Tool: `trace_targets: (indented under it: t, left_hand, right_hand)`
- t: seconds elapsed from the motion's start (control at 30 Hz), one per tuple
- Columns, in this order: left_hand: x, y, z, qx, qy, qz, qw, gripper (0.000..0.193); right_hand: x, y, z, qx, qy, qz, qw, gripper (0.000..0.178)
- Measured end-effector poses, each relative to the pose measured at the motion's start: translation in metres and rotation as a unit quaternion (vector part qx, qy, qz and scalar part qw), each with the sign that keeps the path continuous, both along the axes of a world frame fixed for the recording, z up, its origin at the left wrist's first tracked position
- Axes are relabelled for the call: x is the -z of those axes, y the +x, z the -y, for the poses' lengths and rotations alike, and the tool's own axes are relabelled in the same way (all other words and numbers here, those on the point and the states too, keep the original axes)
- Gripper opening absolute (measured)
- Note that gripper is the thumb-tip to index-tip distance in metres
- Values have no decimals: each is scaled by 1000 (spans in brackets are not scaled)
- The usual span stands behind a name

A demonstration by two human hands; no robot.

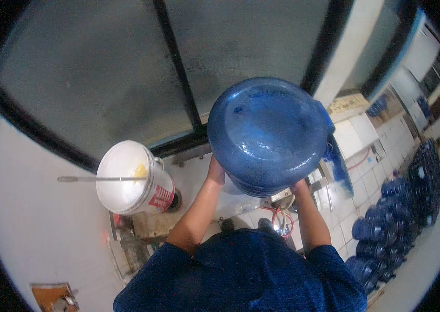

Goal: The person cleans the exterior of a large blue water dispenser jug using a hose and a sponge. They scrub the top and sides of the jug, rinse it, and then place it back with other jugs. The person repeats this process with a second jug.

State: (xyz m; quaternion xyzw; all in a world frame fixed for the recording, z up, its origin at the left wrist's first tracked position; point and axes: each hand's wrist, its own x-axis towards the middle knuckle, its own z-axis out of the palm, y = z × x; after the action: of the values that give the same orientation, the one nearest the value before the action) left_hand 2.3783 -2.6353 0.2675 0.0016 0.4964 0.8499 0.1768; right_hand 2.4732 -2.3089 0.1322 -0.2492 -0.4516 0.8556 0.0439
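White plastic is forming the bucket [113, 161] at the left; something yellow [140, 171] is showing inside, near its right wall, while a long metal rod [100, 179] is spanning the mouth and jutting past the left rim. Many blue jugs [378, 223] are lying stacked on the tiled floor [370, 182] at the far right; whether they are holding anything, I cannot tell.

Glossy and blue, the large water jug [269, 132] is facing base-up toward the camera, its round bottom catching bright glints, its body hiding the neck. Its contents are not showing clearly.

That jug is sitting between the two hands, in front of the dark blue shirt [240, 275]. The left hand [217, 171] is supporting its lower left side, the right hand [299, 186] its lower right. Both are gripping it, but the fingers are mostly hiding behind it, so I cannot tell how widely they are spreading.
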Motion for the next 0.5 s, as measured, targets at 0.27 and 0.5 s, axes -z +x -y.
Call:
trace_targets:
  t: [0.27,0.5]
  left_hand:
    - [-26,13,-21,131,-76,4,988,61]
    - [49,27,-28,177,56,13,982,63]
  right_hand:
    - [33,60,21,117,-74,-12,990,57]
    - [-2,84,36,202,-50,10,978,64]
